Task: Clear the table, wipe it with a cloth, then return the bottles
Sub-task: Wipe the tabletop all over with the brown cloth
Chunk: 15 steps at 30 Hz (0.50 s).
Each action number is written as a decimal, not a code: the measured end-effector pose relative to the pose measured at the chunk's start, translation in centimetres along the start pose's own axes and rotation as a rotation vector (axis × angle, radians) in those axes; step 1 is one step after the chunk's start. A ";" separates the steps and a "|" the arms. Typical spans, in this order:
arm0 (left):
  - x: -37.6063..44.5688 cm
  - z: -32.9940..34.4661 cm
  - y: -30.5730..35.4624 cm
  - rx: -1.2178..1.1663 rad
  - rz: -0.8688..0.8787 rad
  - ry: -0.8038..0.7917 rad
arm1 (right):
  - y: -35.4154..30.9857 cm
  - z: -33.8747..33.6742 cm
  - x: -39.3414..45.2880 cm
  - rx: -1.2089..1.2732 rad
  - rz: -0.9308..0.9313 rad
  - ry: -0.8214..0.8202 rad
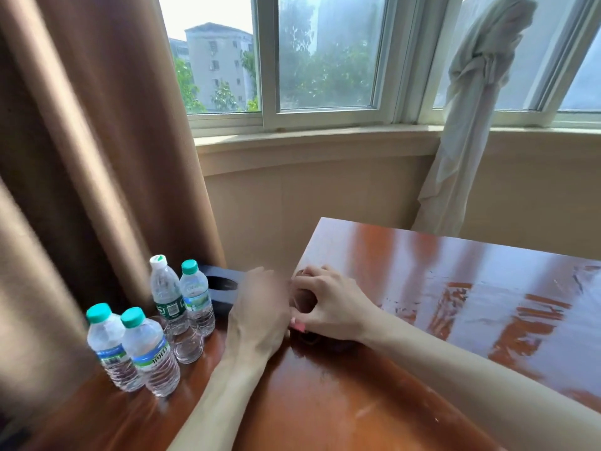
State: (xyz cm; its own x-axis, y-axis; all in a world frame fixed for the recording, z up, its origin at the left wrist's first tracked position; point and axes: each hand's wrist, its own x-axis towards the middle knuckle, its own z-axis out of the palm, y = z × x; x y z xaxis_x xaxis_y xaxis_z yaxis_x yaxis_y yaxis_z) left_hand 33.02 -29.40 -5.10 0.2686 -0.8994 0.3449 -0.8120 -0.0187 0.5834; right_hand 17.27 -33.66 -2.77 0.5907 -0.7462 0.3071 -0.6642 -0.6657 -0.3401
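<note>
Brown shiny wood made up the desk [406, 320]. Nearest on the left stood two green-capped bottles [130, 349], touching each other. Just behind them sat a clear glass [188, 341], then two more bottles [182, 297], then a black box [224, 288]. Right of the glass, the left hand [257, 312] was blurry, so I cannot tell its grip. The right hand [328, 307] curled around a small clear thing [302, 301]. Farthest back hung a brown curtain [81, 141].

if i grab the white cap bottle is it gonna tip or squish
The white-capped bottle is tall and narrow, so it would probably tip if nudged high. Its thin ribbed plastic likely dents under a hard squeeze. It looks full, so fairly heavy.
</note>
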 end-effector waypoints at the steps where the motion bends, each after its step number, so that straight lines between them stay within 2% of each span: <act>1: -0.1 0.0 0.0 0.012 0.021 -0.006 | 0.3 -0.3 0.4 0.008 0.024 0.002; 5: -0.1 0.4 -0.3 0.013 0.060 -0.035 | 4.6 -0.8 5.3 -0.018 0.218 0.040; 8: 0.9 1.4 -1.0 -0.036 -0.021 -0.076 | 9.0 -0.7 9.8 -0.063 0.359 0.102; 15: 1.0 1.9 -1.1 0.005 -0.034 -0.118 | 14.6 -0.1 17.2 -0.101 0.510 0.153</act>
State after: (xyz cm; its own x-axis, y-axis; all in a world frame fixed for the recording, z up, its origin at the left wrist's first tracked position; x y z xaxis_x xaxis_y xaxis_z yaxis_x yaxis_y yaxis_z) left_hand 33.23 -31.11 -6.77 0.2338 -0.9432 0.2359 -0.8058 -0.0522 0.5899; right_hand 17.70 -56.26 -2.39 0.1130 -0.9607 0.2537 -0.8946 -0.2094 -0.3947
